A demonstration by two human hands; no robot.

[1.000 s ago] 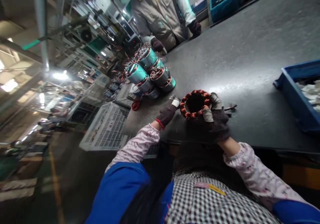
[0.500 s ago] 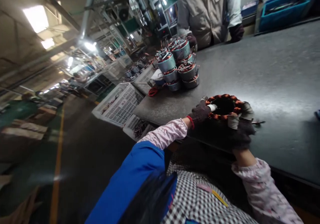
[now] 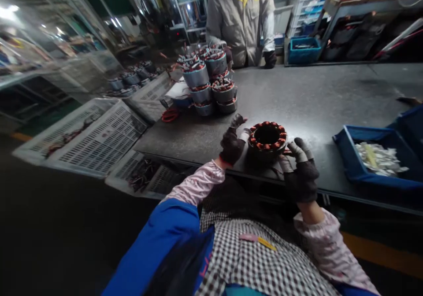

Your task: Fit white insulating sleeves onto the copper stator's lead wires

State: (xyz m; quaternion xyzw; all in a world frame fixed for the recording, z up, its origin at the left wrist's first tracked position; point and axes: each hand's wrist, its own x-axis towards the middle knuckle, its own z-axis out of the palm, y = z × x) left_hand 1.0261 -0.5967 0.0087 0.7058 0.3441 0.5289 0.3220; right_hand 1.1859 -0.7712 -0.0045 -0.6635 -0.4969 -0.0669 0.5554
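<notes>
A motor stator with a ring of copper windings stands upright on the dark metal table near its front edge. To its left is my left hand in a dark glove with pale fingertips, fingers spread, the thumb beside the stator's rim. My right hand, gloved likewise, is at the stator's right side with fingers apart and slightly bent. Short lead wires show by its fingertips; whether they touch is hard to tell.
Several stacked stators stand at the table's back left, near an orange wire coil. A blue bin of small pale pieces sits right. White crates stand left of the table. A co-worker stands across it.
My view has swung to the right, bringing the blue bin into sight. Both hands have loosened from the stator's ring, and their fingers have opened away from it.
</notes>
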